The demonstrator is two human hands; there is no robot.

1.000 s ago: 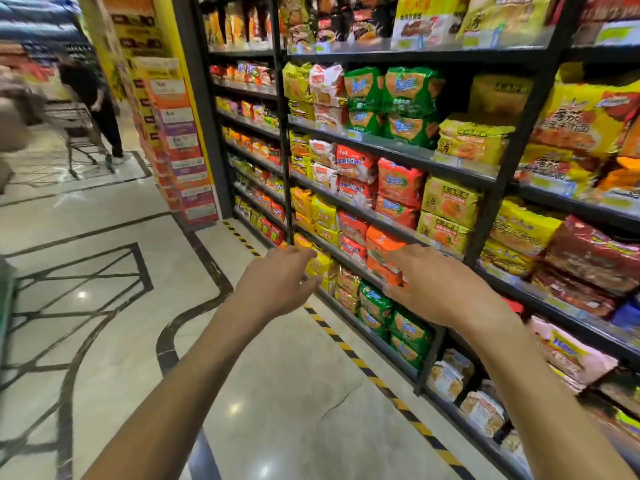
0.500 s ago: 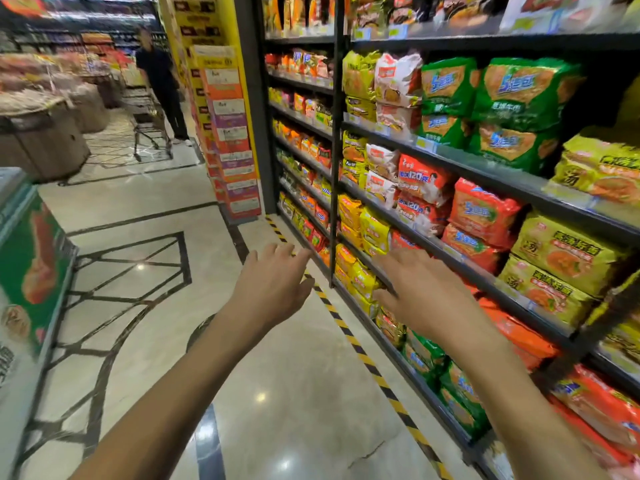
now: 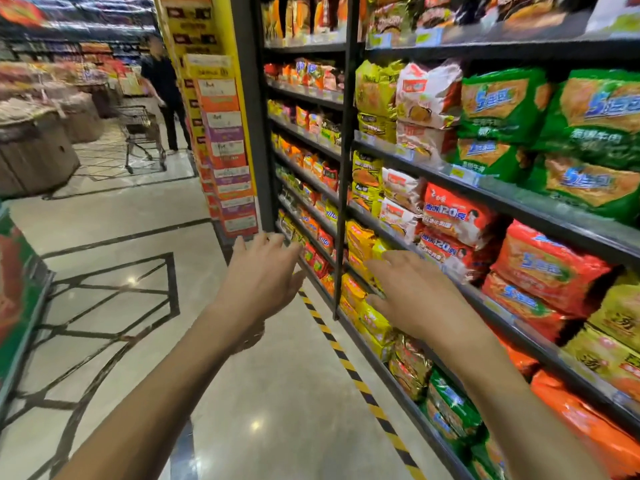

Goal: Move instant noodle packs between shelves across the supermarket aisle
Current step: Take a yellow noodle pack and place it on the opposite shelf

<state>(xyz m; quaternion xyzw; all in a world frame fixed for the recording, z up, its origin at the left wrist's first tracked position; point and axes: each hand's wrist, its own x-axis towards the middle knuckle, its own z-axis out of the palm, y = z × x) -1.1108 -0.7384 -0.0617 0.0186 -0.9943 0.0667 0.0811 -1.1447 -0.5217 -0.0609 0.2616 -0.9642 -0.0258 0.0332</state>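
A tall dark shelf unit (image 3: 540,206) runs along the right, packed with instant noodle multipacks: green ones (image 3: 502,105) high up, red ones (image 3: 457,213) in the middle, orange ones (image 3: 543,268) beside them and yellow ones (image 3: 363,240) further along. My left hand (image 3: 259,282) is stretched forward over the aisle floor with relaxed fingers and holds nothing. My right hand (image 3: 412,292) reaches out in front of the yellow and red packs, fingers spread, empty and apart from the packs.
A black-and-yellow striped line (image 3: 349,365) marks the floor along the shelf base. A green display (image 3: 17,282) stands at the left edge. Stacked boxes (image 3: 225,147) stand at the shelf end. Far back, a person (image 3: 162,88) stands by a shopping trolley (image 3: 142,133).
The view has swung left and closed in on the shelf. Both hands stay raised and empty, their fingers now more spread, the right one in front of packs further along the row.
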